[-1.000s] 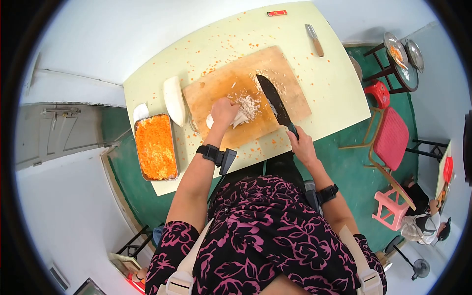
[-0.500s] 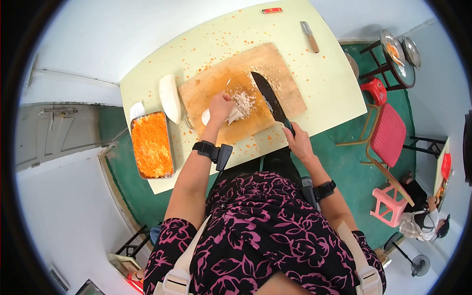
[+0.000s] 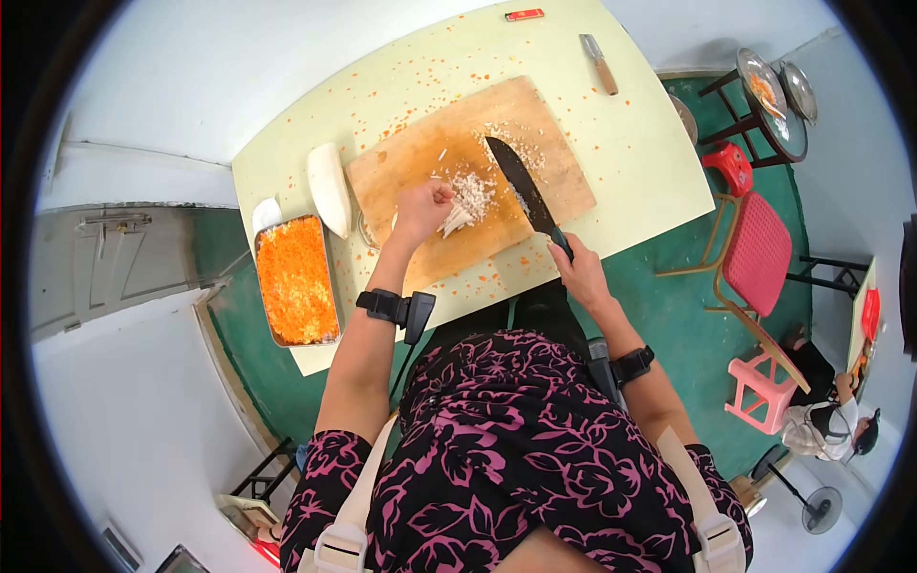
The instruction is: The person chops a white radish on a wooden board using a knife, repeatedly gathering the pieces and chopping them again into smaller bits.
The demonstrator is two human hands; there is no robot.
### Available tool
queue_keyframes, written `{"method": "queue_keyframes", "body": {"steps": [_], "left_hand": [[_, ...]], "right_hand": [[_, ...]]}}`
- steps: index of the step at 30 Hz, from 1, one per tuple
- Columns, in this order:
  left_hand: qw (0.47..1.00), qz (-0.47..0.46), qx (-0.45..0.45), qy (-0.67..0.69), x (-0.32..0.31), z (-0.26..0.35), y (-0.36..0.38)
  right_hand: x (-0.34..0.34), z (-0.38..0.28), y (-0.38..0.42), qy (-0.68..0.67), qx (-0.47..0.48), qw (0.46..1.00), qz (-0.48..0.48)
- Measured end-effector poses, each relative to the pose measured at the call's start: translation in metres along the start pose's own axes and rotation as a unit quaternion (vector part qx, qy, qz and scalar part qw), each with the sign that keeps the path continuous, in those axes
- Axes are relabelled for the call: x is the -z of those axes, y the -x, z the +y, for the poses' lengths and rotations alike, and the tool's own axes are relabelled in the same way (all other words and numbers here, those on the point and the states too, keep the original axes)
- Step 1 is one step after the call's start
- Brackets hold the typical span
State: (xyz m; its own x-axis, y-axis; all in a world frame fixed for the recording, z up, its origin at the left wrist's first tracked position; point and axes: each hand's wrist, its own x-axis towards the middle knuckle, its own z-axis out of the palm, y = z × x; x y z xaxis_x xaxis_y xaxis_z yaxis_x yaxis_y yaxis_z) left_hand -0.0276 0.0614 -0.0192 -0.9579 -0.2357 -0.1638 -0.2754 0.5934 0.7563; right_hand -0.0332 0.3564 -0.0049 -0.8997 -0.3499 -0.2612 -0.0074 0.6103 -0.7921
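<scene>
One long black knife beside small white bits

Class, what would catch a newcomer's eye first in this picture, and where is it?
Probably the bright orange shreds filling the tray at the left end of the table. Next comes the big dark knife in the right hand, its blade across the cutting board, near chopped white pieces. Off to the right, a red chair stands out.
</scene>
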Motion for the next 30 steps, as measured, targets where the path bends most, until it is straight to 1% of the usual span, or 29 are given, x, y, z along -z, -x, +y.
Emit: {"method": "queue_keyframes", "body": {"steps": [1, 4, 7, 10, 13, 16, 19, 22, 25, 28, 30], "left_hand": [[0.998, -0.011, -0.022, -0.049, 0.000, 0.001, 0.002], [0.994, -0.012, -0.080, -0.072, -0.006, 0.002, 0.006], [0.990, 0.027, -0.099, -0.094, -0.009, 0.005, 0.012], [0.993, 0.109, -0.050, 0.020, -0.011, -0.005, 0.019], [0.979, 0.168, 0.083, 0.086, -0.006, -0.016, 0.028], [0.990, 0.096, 0.078, -0.069, -0.006, -0.017, 0.038], [0.985, 0.115, 0.038, -0.120, -0.013, -0.007, 0.039], [0.982, 0.142, 0.008, -0.123, -0.023, -0.009, 0.036], [0.984, 0.150, -0.011, -0.092, -0.028, -0.011, 0.034], [0.982, 0.153, -0.071, -0.088, -0.028, -0.010, 0.035], [0.979, 0.154, -0.092, -0.098, -0.027, -0.005, 0.038]], "right_hand": [[-0.001, 0.000, 0.000, 0.002, -0.001, 1.000, 0.001], [-0.001, -0.001, 0.002, 0.007, 0.000, 1.000, -0.004], [-0.002, -0.001, 0.002, 0.009, 0.005, 1.000, -0.009], [-0.002, 0.000, 0.003, 0.005, 0.005, 1.000, 0.003], [-0.004, 0.003, 0.003, 0.010, -0.003, 1.000, 0.002], [-0.004, 0.002, 0.003, 0.013, -0.004, 1.000, 0.001], [-0.005, -0.001, 0.002, 0.017, 0.016, 1.000, 0.005], [-0.005, -0.005, 0.002, 0.016, 0.023, 1.000, 0.004], [-0.004, -0.009, 0.002, 0.021, 0.013, 1.000, -0.006], [-0.005, -0.007, 0.002, 0.011, 0.003, 1.000, -0.010], [-0.005, -0.007, 0.003, 0.013, 0.004, 1.000, -0.006]]}}
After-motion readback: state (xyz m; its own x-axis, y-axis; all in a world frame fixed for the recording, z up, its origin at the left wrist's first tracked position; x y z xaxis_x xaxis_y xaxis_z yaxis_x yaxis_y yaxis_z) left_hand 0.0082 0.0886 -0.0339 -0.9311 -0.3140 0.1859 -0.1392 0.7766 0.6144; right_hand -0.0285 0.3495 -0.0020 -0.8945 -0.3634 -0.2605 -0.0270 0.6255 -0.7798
